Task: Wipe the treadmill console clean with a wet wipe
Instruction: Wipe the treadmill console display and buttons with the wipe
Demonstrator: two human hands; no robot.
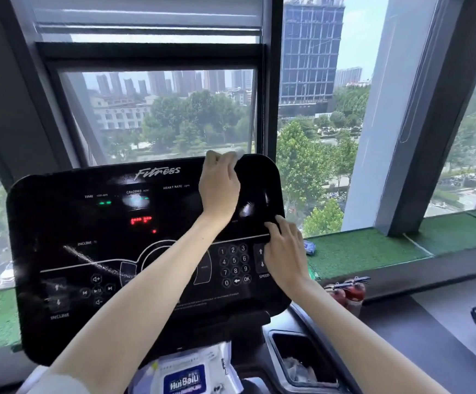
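The black treadmill console (89,223) fills the middle of the head view, with lit green and red readouts and a number keypad. My left hand (219,186) reaches across to the console's upper right edge and grips a white wet wipe (238,154), pressed against the top rim. My right hand (285,248) rests with spread fingers on the console's right side, just above the SPEED arrows. A pale smear runs across the lower left of the panel.
A wet wipe pack (185,376) lies below the console. To its right a cup holder tray (302,359) holds crumpled material. Green turf covers the window ledge (373,251), with a small blue pack (310,247) on it. Red fire extinguishers (350,291) stand beside the treadmill.
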